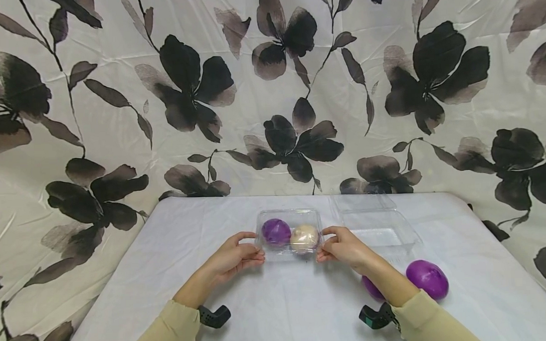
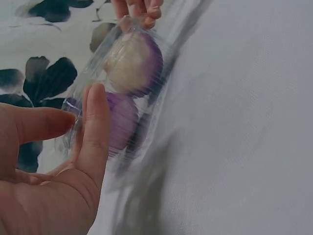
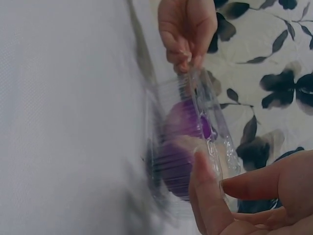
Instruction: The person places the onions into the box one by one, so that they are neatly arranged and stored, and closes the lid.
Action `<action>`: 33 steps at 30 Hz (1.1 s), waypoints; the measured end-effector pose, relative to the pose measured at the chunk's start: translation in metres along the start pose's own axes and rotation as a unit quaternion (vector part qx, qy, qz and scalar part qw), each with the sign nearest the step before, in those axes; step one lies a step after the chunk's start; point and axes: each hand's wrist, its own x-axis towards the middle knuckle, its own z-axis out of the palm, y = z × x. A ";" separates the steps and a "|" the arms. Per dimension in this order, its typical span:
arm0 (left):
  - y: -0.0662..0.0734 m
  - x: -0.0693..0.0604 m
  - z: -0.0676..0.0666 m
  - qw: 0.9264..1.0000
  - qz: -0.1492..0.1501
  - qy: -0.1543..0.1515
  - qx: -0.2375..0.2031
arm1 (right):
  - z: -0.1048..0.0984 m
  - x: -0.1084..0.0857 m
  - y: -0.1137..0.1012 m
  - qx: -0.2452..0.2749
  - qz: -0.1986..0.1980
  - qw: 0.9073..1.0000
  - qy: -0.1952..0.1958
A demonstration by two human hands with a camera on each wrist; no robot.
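A clear plastic clamshell box (image 1: 289, 217) is between my hands, its lid down over two round vegetable-like things: a purple one (image 1: 276, 232) at left and a cream-topped one (image 1: 304, 238) at right. In the wrist views the cream one (image 2: 132, 63) shows purple on its other side. My left hand (image 1: 237, 256) pinches the box's left end between thumb and fingers. At the right end, my right hand (image 1: 345, 248) pinches the box's edge the same way. Shadows on the cloth suggest that the box is a little above the table.
A second clear clamshell box (image 1: 383, 234) stands with its lid raised at the back right. Near my right forearm lie two more purple round things, one (image 1: 428, 279) in full view, the other (image 1: 372, 287) partly hidden. White cloth covers the table (image 1: 189, 228); a floral curtain (image 1: 288, 99) hangs behind.
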 end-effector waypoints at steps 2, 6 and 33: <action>0.000 0.000 0.000 1.000 -0.001 -0.001 0.007 | 0.000 -0.001 0.000 -0.005 -0.001 1.000 -0.001; -0.002 0.001 -0.003 1.000 -0.007 0.001 0.024 | 0.000 -0.005 -0.002 -0.022 0.002 1.000 -0.004; 0.017 -0.027 0.009 0.956 0.118 0.141 0.230 | -0.034 -0.043 -0.021 -0.132 -0.075 0.987 -0.058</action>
